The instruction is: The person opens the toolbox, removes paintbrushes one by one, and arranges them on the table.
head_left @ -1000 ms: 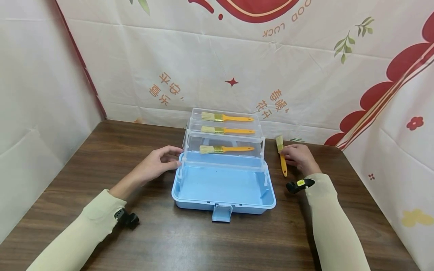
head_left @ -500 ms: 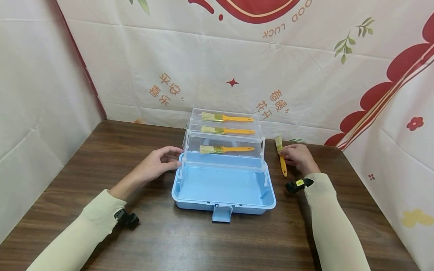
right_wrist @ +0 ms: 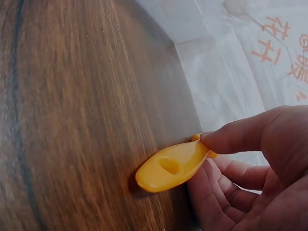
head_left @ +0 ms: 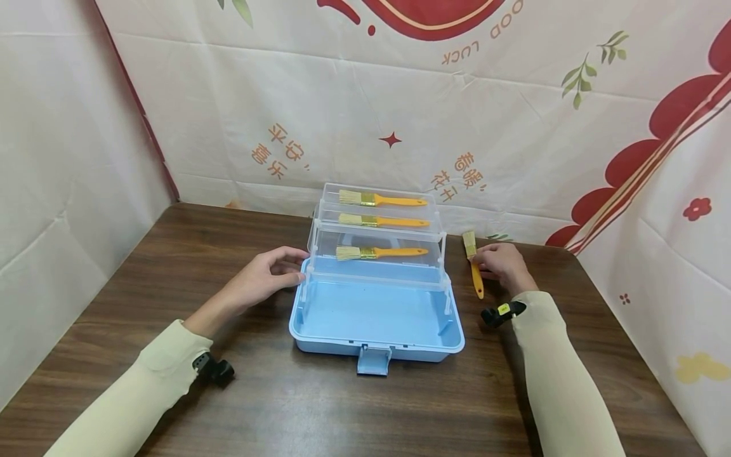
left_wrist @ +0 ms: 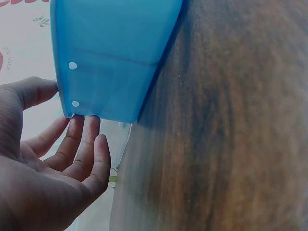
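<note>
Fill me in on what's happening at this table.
A person is working at an open blue box. Their left hand touches its back left corner, while their right hand pinches the handle of a paintbrush to the right of the box. Three similar brushes already lie in the box's clear stepped trays; the pinched one is outside them.

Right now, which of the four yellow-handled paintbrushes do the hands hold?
The yellow-handled paintbrush right of the blue plastic box, pinched by the right hand; the other three lie in the clear plastic trays.
</note>
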The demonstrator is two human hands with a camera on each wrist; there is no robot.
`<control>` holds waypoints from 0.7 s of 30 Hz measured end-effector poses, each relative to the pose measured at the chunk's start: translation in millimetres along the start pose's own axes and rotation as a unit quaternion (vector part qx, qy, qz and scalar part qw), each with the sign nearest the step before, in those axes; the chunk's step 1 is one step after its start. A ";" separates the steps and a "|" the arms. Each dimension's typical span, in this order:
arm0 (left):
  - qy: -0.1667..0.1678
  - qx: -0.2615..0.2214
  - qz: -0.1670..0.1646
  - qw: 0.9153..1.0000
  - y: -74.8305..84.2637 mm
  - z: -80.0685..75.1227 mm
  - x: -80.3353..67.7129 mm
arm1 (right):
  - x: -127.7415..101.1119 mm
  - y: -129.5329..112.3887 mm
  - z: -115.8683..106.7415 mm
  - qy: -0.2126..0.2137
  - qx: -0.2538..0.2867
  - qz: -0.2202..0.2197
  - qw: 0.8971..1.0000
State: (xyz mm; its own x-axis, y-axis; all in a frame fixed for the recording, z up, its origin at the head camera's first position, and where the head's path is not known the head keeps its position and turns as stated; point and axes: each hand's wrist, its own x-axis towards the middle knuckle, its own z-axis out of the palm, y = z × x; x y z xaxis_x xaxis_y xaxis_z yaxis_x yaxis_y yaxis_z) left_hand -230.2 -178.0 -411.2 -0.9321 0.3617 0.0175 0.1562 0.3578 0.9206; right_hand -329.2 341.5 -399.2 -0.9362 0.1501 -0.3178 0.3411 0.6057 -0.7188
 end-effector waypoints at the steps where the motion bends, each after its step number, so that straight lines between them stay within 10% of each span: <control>1: 0.000 0.000 0.000 1.000 -0.3 0.1 0.1 | 0.7 0.5 -0.1 0.000 -0.001 0.001 1.000; 21: 0.004 0.004 0.000 1.000 0.0 1.2 0.2 | -5.8 1.8 -0.9 0.009 0.000 -0.004 1.000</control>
State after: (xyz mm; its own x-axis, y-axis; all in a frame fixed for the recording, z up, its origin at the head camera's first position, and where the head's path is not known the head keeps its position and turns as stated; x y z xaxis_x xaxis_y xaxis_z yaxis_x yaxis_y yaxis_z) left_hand -230.0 -176.8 -411.6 -0.9345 0.3554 0.0197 0.1584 0.3657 0.9171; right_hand -323.2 342.4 -398.1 -0.9400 0.1594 -0.3016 0.3343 0.6063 -0.7216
